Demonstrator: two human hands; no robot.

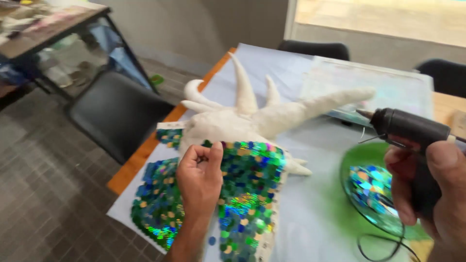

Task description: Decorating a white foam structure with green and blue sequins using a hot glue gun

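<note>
A white horned sculpture [252, 116] lies on the blue-covered table [310, 204], its lower part clad in shiny green and blue scale-like sequins [247, 189]. My left hand [200, 177] rests on that sequin cover, thumb and fingers pinched together at its upper edge; what it pinches is too small to tell. My right hand [429, 187] is shut on a black glue gun [412, 133], held above the table at the right with its nozzle pointing left toward the sculpture. Under that hand sits a disc of loose sequins [371, 191] on a green-sprayed patch.
A black chair [116, 111] stands left of the table's wooden edge. Two more dark chairs [315, 48] are at the far side. A translucent board [383, 85] lies at the back of the table. The gun's black cord [383, 245] loops near the front right.
</note>
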